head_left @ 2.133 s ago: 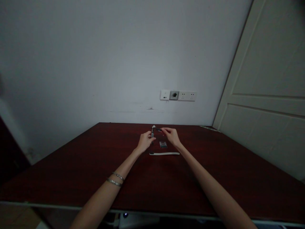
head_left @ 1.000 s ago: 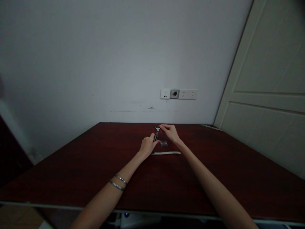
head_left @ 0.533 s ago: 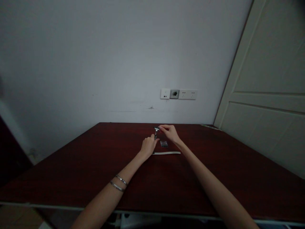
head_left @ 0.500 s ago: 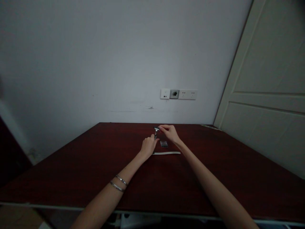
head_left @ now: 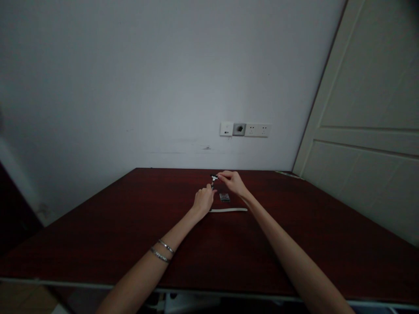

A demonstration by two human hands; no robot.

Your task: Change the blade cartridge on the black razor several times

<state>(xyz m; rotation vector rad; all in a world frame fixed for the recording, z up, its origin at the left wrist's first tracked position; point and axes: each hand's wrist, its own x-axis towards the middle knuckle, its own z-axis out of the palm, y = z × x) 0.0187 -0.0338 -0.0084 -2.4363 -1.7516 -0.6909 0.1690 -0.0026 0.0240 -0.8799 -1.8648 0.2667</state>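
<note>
My left hand (head_left: 203,199) is closed around the dark handle of a razor (head_left: 214,178), whose silver neck and black crosswise head stick up above the fist. At the right end of that head, the fingertips of my right hand (head_left: 231,181) are pinched together, touching it. Whether they grip the head itself or some small part is too small to tell. Just below the hands lies a small flat clear-and-dark case (head_left: 224,197) on the table. Nearer to me is a thin white strip (head_left: 229,210), its left end by my left wrist.
The dark red-brown table (head_left: 98,235) reaches back to a pale wall (head_left: 163,87). Sockets and switches (head_left: 245,129) sit low on that wall. A pale panelled door (head_left: 369,109) stands along the right side. Under the near table edge, some blurred items show.
Both hands hold nearly the same pose at the razor. The razor head has tilted very slightly; the whole view has shifted a little.
</note>
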